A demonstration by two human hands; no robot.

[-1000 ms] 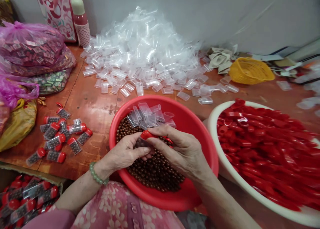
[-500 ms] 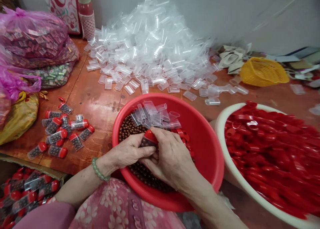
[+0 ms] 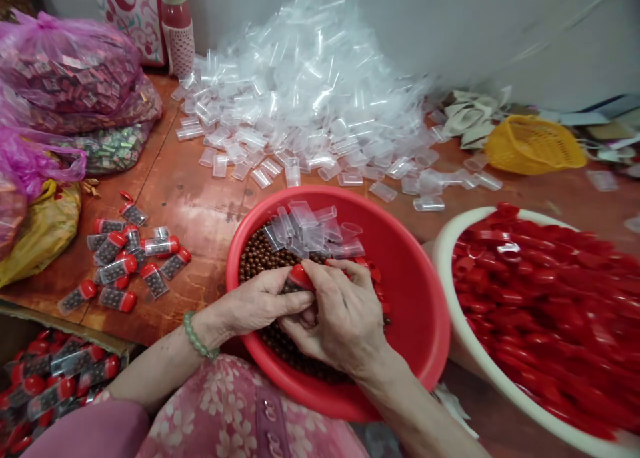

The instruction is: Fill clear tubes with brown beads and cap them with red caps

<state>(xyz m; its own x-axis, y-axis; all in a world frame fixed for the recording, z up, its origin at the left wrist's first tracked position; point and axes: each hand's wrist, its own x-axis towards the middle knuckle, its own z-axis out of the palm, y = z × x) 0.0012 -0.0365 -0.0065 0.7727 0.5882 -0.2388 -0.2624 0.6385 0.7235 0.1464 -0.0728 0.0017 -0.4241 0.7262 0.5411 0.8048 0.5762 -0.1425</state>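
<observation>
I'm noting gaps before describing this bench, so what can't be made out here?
In the head view:
Held tube: partly hidden by the left hand and right hand.
Bottle: top cut off by the upper edge.
Box: cut off by left and bottom edges.
White basin: cut off by right edge; red caps there blurred.
Bagged pieces: any markings too small to read.

Left fingers point(image 3: 295, 303) and right fingers point(image 3: 324, 286) curl close together.

Grey wall point(image 3: 480, 31), pale streaks at upper right. Reddish-brown table point(image 3: 205, 211), glossy, dark seam at left.
</observation>
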